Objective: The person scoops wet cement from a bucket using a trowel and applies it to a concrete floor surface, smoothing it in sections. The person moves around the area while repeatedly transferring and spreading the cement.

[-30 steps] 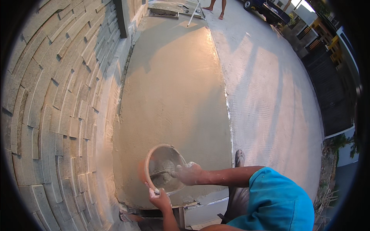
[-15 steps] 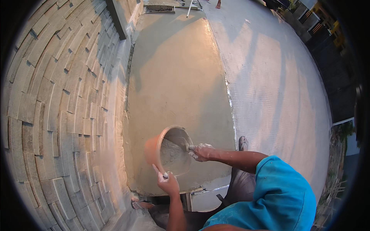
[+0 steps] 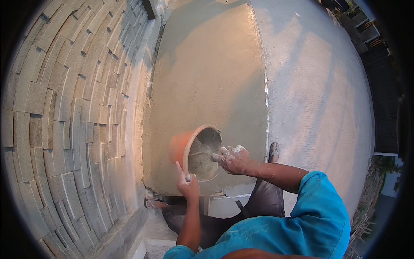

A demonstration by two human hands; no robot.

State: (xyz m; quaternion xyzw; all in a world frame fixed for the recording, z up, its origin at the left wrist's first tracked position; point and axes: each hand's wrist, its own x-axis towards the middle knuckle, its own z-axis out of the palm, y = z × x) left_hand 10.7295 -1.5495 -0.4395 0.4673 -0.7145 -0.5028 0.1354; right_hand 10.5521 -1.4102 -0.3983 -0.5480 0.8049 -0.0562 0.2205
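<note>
- Here's the bare left hand (image 3: 188, 185), forearm rising from below, fingers pinching the round orange plastic bucket (image 3: 178, 149), which tilts at the wet grey concrete slab's (image 3: 207, 82) near end.
- Pale-smeared right hand (image 3: 234, 160), forearm slanting leftward, curls around what looks like a mortar-caked trowel (image 3: 206, 152), dipped inside.

Bright blue short-sleeved shirt (image 3: 282, 235), faintly smudged; dark trousers (image 3: 268, 198); open sandals (image 3: 274, 149), apparently strapped.
</note>
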